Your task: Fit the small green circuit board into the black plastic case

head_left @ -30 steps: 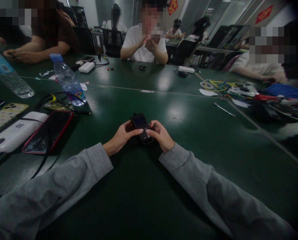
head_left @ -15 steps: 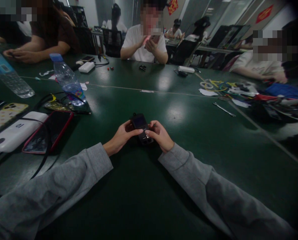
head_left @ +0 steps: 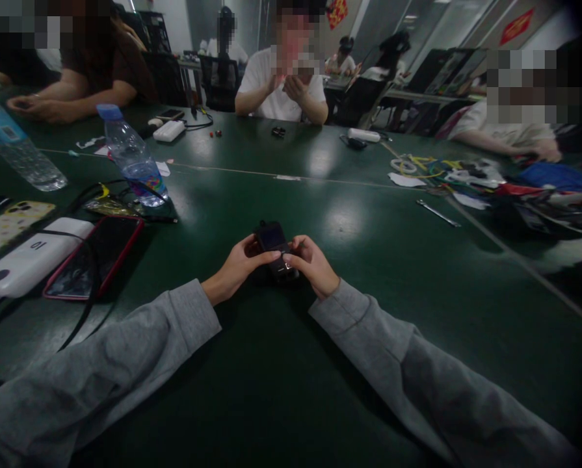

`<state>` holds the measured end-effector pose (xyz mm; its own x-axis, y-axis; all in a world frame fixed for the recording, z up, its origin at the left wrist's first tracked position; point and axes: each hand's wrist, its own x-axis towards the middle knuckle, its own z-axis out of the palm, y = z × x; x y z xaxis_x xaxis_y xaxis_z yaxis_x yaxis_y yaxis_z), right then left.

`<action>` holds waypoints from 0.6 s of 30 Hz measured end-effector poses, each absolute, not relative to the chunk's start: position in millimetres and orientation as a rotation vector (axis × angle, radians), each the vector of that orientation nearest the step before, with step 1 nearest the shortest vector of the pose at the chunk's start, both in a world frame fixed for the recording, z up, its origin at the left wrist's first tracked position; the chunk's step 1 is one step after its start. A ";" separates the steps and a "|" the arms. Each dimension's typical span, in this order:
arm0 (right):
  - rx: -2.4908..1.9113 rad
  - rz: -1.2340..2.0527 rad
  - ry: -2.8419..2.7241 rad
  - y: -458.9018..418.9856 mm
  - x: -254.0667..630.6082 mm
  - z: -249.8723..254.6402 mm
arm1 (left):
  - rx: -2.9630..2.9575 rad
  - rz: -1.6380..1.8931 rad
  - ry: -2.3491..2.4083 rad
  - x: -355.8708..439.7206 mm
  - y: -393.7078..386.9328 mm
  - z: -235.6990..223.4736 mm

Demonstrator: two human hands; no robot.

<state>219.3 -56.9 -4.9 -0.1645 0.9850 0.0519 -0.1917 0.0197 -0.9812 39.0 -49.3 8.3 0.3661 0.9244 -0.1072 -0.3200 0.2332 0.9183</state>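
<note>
Between my hands is a small black handheld device [head_left: 272, 238] with a dark screen on its upper half and buttons lower down. My left hand [head_left: 238, 265] grips its left side, thumb lying across the front by the buttons. From the right, my right hand [head_left: 315, 263] holds the other side, its thumb also on the button area. The two thumb tips nearly meet. Most of my other fingers are hidden behind the device or curled at its edges. It is held at or just above the dark green table [head_left: 281, 364]; I cannot tell which.
To the left lie a red-edged phone [head_left: 95, 257], a white power bank [head_left: 34, 257], a phone in a spotted case [head_left: 15, 224] and black cables. Two water bottles, one blue-capped [head_left: 134, 159], stand behind them. A wrench [head_left: 437, 213] and tangled cables [head_left: 427, 168] lie right. Several people sit around.
My hands and the device stay in practically the same place. Across the table, a person's hands holding a phone have shifted slightly.
</note>
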 end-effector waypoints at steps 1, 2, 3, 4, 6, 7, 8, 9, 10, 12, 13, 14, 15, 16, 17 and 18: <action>-0.957 1.391 -1.192 -56.9 219.3 -4.7 | 0.956 0.968 0.766 38.4 -48.4 8.4; -0.959 1.393 -1.181 -56.8 219.4 -4.7 | 0.944 0.955 0.754 37.8 -47.5 8.4; -0.961 1.395 -1.173 -56.8 219.5 -4.6 | 0.933 0.946 0.738 37.2 -46.6 8.4; -0.964 1.398 -1.169 -56.8 219.6 -4.6 | 0.925 0.940 0.722 36.7 -45.9 8.3; -0.970 1.398 -1.169 -56.9 219.9 -4.6 | 0.915 0.935 0.697 35.9 -45.2 8.0; -0.973 1.397 -1.172 -56.9 220.0 -4.5 | 0.913 0.935 0.691 35.7 -45.2 7.9; -0.974 1.396 -1.178 -56.9 220.0 -4.5 | 0.912 0.934 0.690 35.5 -45.4 7.9; -0.974 1.395 -1.184 -56.9 220.1 -4.4 | 0.911 0.935 0.692 35.5 -45.8 8.0; -0.973 1.393 -1.190 -56.8 220.0 -4.3 | 0.910 0.936 0.694 35.5 -46.3 8.3; -0.972 1.388 -1.200 -56.5 219.8 -4.4 | 0.910 0.943 0.695 35.7 -47.3 8.9; -0.972 1.386 -1.199 -56.3 219.7 -4.5 | 0.909 0.947 0.695 35.8 -47.6 9.1; -0.970 1.383 -1.195 -56.2 219.6 -4.7 | 0.909 0.949 0.695 35.8 -47.6 9.2; -0.969 1.382 -1.189 -56.0 219.6 -4.8 | 0.908 0.948 0.694 35.8 -47.2 9.1; -0.969 1.383 -1.181 -55.8 219.7 -5.0 | 0.904 0.943 0.691 35.6 -46.5 8.6; -0.973 1.387 -1.170 -55.7 219.8 -5.2 | 0.900 0.933 0.684 35.4 -45.5 7.8; -0.980 1.392 -1.158 -55.6 220.0 -5.3 | 0.894 0.919 0.675 35.0 -44.2 6.8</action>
